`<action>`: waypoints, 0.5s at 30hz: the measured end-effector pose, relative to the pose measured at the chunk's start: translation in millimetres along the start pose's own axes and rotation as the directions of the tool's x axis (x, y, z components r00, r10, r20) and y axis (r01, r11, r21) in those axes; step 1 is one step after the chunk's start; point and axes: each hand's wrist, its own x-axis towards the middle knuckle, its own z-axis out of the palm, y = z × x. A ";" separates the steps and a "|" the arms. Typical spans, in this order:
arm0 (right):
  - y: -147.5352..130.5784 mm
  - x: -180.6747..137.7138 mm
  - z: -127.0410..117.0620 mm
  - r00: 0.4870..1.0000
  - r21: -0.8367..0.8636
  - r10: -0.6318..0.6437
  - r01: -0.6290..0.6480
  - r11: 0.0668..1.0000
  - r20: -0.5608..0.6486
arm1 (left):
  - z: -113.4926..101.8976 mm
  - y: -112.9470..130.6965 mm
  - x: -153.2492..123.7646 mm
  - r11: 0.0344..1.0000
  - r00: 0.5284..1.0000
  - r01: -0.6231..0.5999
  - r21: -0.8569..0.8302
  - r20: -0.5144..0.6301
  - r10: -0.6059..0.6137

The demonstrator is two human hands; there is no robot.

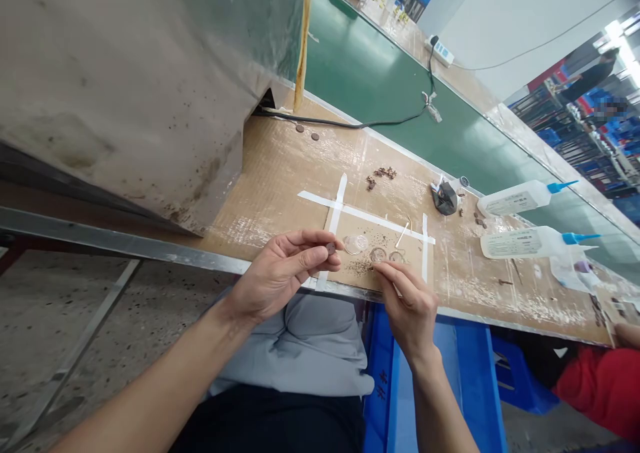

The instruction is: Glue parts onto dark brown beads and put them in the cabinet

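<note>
My left hand pinches a small dark brown disc, button-like, between thumb and fingertips above the table's near edge. To its right, my right hand has its thumb and forefinger pressed together, tips down at the cardboard; whatever they hold is too small to make out. Around those fingertips lie scattered tiny brown bits. Just beyond are a clear round dish, a second round dish and a smaller ring-shaped one. A thin white stick with a yellowish end lies behind them.
White tape strips mark the cardboard. Farther back lie small brown pieces and two brown discs. Right are two blue-tipped squeeze bottles and a black bundle. A metal housing blocks the left. A co-worker's red sleeve shows at right.
</note>
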 end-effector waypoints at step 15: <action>-51.7 46.2 -6.5 0.937 0.366 0.235 -0.130 0.921 -0.258 | 3.0 0.4 1.1 0.998 0.999 0.016 -0.059 0.049 -0.013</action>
